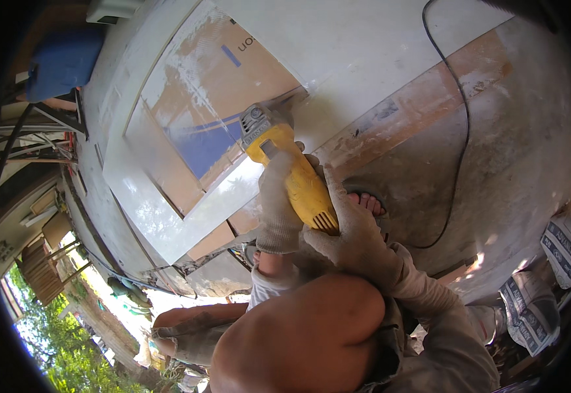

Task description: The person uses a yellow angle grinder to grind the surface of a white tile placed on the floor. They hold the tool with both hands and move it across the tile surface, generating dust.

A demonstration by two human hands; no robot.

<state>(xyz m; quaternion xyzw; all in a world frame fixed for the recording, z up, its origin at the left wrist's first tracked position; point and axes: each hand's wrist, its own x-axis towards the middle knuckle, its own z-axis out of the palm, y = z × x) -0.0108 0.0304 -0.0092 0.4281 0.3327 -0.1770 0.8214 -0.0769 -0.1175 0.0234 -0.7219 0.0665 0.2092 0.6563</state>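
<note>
Both my hands wear dusty whitish gloves and hold a yellow angle grinder (306,190) with a grey metal head. My left hand (279,206) is wrapped around the body just behind the head. My right hand (359,234) grips the rear end, by the vent slots. The grinder's head is over a large white glossy slab (125,164) and flattened cardboard (249,62) with blue print, both streaked with pale dust. Dark blur beside the head hides the disc, so whether it touches the slab I cannot tell.
A black cord (467,128) curves across the dusty concrete floor on the right. My sandalled foot (367,203) is close to the grinder's rear. Printed sacks (530,314) lie at lower right. A blue container (66,65) and a wooden chair (41,270) stand at left.
</note>
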